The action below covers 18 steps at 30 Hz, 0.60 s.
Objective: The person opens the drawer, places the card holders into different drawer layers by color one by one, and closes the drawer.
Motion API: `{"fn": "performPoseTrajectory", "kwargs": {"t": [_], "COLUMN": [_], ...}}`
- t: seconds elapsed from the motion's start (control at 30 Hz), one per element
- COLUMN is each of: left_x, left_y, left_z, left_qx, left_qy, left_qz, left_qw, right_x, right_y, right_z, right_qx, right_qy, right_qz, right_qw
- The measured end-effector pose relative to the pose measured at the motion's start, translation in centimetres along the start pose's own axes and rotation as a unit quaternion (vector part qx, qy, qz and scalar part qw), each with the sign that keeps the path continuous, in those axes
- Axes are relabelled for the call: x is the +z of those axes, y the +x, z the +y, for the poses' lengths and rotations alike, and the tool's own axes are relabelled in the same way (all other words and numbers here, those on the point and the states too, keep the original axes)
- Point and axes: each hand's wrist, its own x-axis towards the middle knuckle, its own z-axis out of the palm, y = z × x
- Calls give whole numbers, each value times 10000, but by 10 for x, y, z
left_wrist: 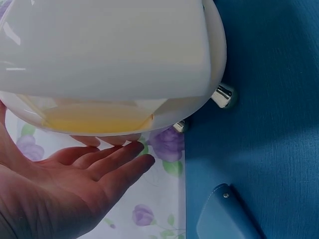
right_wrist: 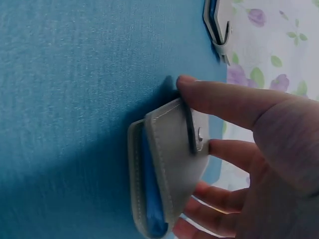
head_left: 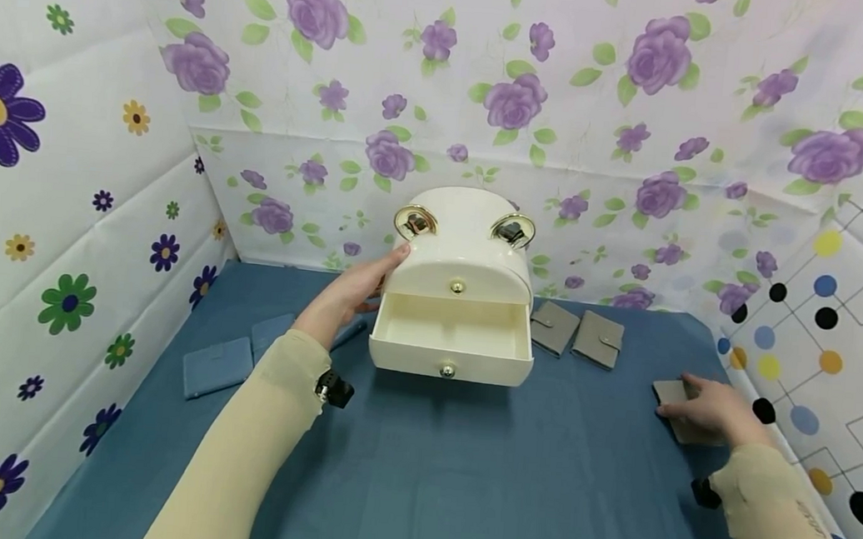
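A glossy white cabinet (head_left: 469,264) with two gold-rimmed round eyes on top stands at the back middle. Its lower drawer (head_left: 449,364) is pulled out, and nothing lies inside. My left hand (head_left: 350,293) rests against the cabinet's left side; in the left wrist view the hand's fingers (left_wrist: 117,169) are nearly straight. At the far right, my right hand (head_left: 715,410) holds a grey wallet (head_left: 680,412) with thumb and fingers at its edges. The right wrist view shows that wallet's snap strap and blue inside (right_wrist: 154,189).
Two more grey wallets (head_left: 598,340) lie right of the cabinet. Several blue cases (head_left: 217,367) lie left of it, partly behind my left arm. The blue cloth (head_left: 432,478) covers the table, with patterned sheets (head_left: 444,95) behind and at both sides.
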Motion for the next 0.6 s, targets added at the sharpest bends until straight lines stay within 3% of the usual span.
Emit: {"fn": "performPoseTrajectory", "kwargs": {"t": [0.27, 0.6], "left_x": [-1, 2], "left_y": [-1, -5], "left_z": [3, 9], "left_qx": [-136, -31], "left_qy": [160, 181], "left_qz": [-87, -51], "left_qw": [9997, 9998], "right_x": [-1, -4], "right_y": [2, -2], "right_z": [-13, -21], "right_qx": [353, 520], "right_qy": [-197, -40], "right_qz": [-191, 170], "right_qw": [9990, 9985]}}
